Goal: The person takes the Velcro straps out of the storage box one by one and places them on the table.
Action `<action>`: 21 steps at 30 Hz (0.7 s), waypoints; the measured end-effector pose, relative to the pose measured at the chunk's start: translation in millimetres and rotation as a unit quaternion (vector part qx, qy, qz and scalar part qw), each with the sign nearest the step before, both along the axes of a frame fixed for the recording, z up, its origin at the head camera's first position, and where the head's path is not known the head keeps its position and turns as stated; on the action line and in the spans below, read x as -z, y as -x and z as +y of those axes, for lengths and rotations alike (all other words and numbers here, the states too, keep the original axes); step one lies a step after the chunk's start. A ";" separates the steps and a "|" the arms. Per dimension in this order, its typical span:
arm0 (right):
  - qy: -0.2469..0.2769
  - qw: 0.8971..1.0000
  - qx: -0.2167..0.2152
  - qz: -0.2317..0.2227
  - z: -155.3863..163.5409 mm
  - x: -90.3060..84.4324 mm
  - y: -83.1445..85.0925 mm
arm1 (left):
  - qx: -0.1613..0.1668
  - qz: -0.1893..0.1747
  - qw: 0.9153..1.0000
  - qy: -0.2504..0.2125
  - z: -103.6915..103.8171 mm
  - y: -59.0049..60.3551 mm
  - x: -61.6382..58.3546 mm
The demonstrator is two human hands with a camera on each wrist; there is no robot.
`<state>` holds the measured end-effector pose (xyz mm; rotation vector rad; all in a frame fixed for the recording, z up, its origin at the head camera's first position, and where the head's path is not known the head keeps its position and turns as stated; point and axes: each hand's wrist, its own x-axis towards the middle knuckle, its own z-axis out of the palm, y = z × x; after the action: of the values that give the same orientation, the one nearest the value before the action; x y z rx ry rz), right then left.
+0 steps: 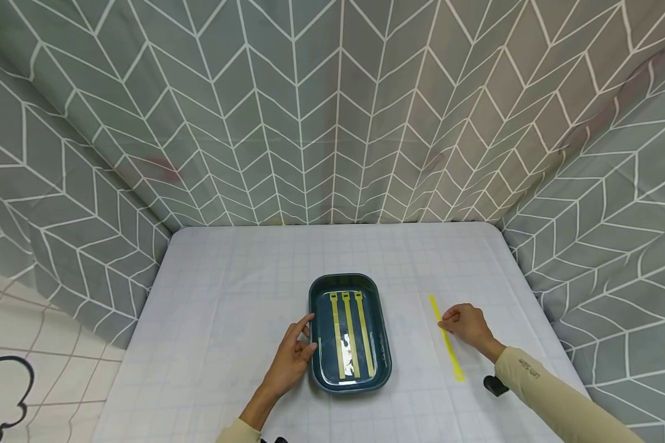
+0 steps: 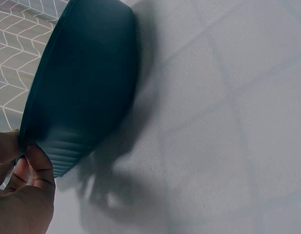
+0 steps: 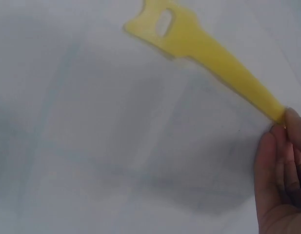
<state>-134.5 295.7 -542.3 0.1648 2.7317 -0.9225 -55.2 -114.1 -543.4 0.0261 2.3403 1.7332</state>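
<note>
My left hand (image 1: 288, 363) pinches the left rim of a deep teal rectangular dish (image 1: 351, 389) between thumb and fingers. In the left wrist view the dish's smooth outer wall (image 2: 87, 73) shows, ribbed beneath the rim by the fingers. Three yellow cable straps (image 1: 351, 338) lie side by side lengthwise inside it, slotted heads toward the far end. To the right of the dish, my right hand (image 1: 465, 323) pinches another yellow cable strap (image 1: 453, 354) partway along its length. Its wide head with an oval slot (image 3: 187, 31) points toward the near side of the table.
A white cloth with a faint grid covers the table (image 1: 244, 277). Grey curtains (image 1: 321, 123) with white chevron lines hang behind it and at both sides. A small black object (image 1: 495, 386) sits by the right sleeve. Pale tiled floor (image 1: 50, 344) shows at the left.
</note>
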 end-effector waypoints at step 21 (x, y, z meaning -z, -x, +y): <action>0.012 0.997 -0.055 0.049 -25.4 -28.0 14.1 | 0.005 0.023 1.000 -0.016 -2.7 0.7 4.1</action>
<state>-148.6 270.3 -514.3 -0.0369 2.7841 -0.9557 -55.9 -116.8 -547.4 0.0823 2.3407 1.7828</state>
